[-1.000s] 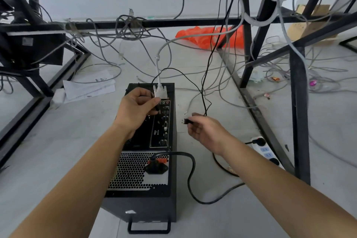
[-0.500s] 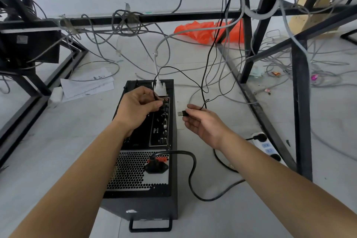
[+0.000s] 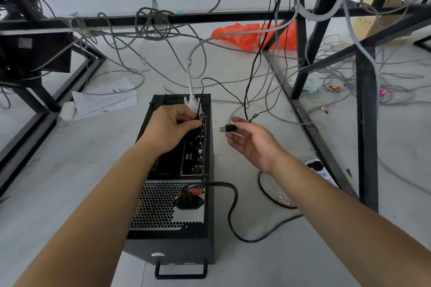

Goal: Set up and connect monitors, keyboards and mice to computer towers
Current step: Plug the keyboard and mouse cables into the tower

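A black computer tower [image 3: 172,193] lies on its side on the grey floor [image 3: 58,182], its rear panel facing up, among black metal frame legs [image 3: 366,123] and loose grey cables [image 3: 268,91]. The person's left hand [image 3: 171,127] rests on the panel's upper ports, fingers [image 3: 191,123] closed around a thin black cable [image 3: 224,87] at a socket, just below a white connector [image 3: 192,103] already seated there. The right hand [image 3: 253,141] hovers just beside the tower, palm up and fingers loosely curled, pinching a black USB plug [image 3: 227,128] whose metal tip points toward the panel. A black power cord [image 3: 229,202] runs from the tower's supply to a white power strip [image 3: 320,169]. An orange plastic bag [image 3: 247,35] lies beyond.
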Demonstrator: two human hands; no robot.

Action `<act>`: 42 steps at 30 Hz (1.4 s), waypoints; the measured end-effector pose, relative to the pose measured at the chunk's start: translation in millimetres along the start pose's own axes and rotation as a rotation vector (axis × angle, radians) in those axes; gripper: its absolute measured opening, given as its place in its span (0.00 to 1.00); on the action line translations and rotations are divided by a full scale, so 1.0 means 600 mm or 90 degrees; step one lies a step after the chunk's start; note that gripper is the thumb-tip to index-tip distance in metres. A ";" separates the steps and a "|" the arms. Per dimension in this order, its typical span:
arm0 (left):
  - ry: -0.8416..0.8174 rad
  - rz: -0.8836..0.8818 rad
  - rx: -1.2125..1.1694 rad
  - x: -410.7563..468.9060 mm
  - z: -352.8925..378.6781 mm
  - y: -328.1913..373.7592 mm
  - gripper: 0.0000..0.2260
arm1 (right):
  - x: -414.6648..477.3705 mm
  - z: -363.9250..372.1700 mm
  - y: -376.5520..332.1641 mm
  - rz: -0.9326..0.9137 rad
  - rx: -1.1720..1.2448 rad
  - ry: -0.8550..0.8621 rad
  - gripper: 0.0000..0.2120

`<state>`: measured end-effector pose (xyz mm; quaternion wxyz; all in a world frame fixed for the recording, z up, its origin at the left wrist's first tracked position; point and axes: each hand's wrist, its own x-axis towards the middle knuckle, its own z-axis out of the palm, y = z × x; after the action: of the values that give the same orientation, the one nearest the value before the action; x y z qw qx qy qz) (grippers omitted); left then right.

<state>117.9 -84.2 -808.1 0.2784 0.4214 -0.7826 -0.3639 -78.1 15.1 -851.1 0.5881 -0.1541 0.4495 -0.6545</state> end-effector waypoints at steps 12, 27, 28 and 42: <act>0.040 -0.015 -0.014 -0.014 0.013 -0.007 0.05 | -0.018 0.005 -0.021 -0.004 0.037 -0.104 0.12; 0.168 -0.174 0.175 -0.047 -0.046 -0.037 0.23 | -0.063 0.017 -0.050 -0.103 -0.143 -0.110 0.11; 0.133 -0.227 0.153 -0.045 -0.046 -0.041 0.27 | -0.063 0.018 -0.048 -0.117 -0.155 -0.095 0.10; 0.105 -0.304 -0.075 -0.055 0.003 -0.023 0.28 | -0.048 0.027 -0.036 -0.212 -0.231 -0.001 0.14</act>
<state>138.8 -60.4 -824.4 0.2713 0.6054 -0.6131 -0.4289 -72.3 32.5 -816.1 0.4354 -0.3295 0.5275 -0.6508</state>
